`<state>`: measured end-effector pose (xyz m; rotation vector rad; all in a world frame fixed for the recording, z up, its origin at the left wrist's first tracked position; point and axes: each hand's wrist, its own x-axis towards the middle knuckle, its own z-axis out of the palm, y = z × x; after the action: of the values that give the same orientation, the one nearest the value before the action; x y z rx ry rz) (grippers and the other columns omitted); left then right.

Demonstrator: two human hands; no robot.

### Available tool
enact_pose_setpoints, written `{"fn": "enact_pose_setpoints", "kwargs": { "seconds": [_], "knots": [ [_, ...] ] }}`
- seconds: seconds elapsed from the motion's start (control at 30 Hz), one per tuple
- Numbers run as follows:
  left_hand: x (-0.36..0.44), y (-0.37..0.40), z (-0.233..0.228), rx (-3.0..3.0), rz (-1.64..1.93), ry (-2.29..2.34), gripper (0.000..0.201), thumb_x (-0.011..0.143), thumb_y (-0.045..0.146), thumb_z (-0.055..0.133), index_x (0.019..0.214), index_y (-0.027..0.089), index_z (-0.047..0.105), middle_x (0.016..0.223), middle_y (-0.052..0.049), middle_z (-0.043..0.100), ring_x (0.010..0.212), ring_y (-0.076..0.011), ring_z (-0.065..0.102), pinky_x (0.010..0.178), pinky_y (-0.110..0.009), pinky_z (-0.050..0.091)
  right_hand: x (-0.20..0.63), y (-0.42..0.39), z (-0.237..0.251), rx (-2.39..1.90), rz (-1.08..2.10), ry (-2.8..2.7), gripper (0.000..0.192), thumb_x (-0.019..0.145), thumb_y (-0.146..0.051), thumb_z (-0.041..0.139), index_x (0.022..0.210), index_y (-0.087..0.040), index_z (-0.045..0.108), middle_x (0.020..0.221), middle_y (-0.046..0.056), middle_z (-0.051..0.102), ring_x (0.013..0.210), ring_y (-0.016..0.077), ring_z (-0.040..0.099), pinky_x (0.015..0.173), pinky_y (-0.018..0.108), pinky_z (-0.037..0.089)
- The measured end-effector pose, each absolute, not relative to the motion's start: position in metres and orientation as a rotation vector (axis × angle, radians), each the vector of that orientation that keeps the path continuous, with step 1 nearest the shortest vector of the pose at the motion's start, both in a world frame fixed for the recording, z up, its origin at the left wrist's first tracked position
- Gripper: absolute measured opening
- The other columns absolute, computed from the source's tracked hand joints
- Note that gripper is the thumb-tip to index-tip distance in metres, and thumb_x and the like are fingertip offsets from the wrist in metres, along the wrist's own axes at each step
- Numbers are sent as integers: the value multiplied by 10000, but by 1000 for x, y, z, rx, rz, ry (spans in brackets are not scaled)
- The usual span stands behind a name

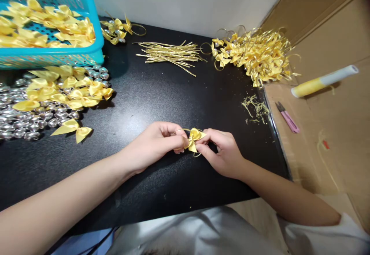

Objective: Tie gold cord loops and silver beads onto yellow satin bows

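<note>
left hand: fingers curled, thumb and forefinger pinched shut on the left side of the small yellow satin ribbon bow; forearm runs in from lower left across the table.
right hand: fingers bent, fingertips pinching the bow's right side; wrist rests low near the table's front edge.
bow: held between both hands just above the black glossy table, front centre; a thin gold wire loop hangs under it, partly hidden by fingers.
loose bows: heap of flat yellow satin bows on the left, lying over a spread of silver oval beads; one single yellow bow sits apart at the front of the heap.
basket: turquoise plastic mesh basket in the far left corner, more yellow bows inside.
wires: bundle of straight gold wire strips at far centre.
finished pile: tangle of yellow bows with gold wire loops far right, at the table edge; a few similar ones beside the basket.
scraps: gold wire trimmings near the right edge.
cardboard sheet: right of the table, carries pink-handled snips and a white and yellow tube.
</note>
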<state>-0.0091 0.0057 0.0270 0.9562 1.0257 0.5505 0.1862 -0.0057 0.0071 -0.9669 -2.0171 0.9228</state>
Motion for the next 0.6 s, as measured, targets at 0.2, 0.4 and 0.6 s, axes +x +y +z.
{"fn": "enact_pose_setpoints", "kwargs": {
  "seconds": [0.2, 0.4, 0.6],
  "knots": [
    [-8, 5, 30, 957, 520, 1044, 140, 673, 194, 606, 540, 158, 581, 521, 55, 539, 556, -85, 445, 578, -220, 324, 186, -6, 7, -961, 938, -2008, 140, 864, -124, 590, 737, -180, 573, 640, -18, 585, 587, 93, 540, 574, 216, 437],
    [-9, 5, 27, 957, 538, 1035, 128, 666, 187, 603, 544, 156, 585, 523, 55, 534, 561, -83, 441, 586, -222, 320, 186, -6, 7, -992, 962, -2002, 145, 868, -141, 584, 729, -181, 569, 639, -19, 581, 582, 92, 534, 563, 215, 432],
    [-10, 5, 24, 941, 580, 971, 136, 691, 181, 581, 558, 153, 579, 551, 42, 536, 595, -90, 455, 608, -226, 325, 187, -6, 9, -1006, 976, -1992, 133, 849, -116, 580, 732, -179, 578, 623, -26, 585, 577, 89, 541, 570, 214, 438]
  ]
}}
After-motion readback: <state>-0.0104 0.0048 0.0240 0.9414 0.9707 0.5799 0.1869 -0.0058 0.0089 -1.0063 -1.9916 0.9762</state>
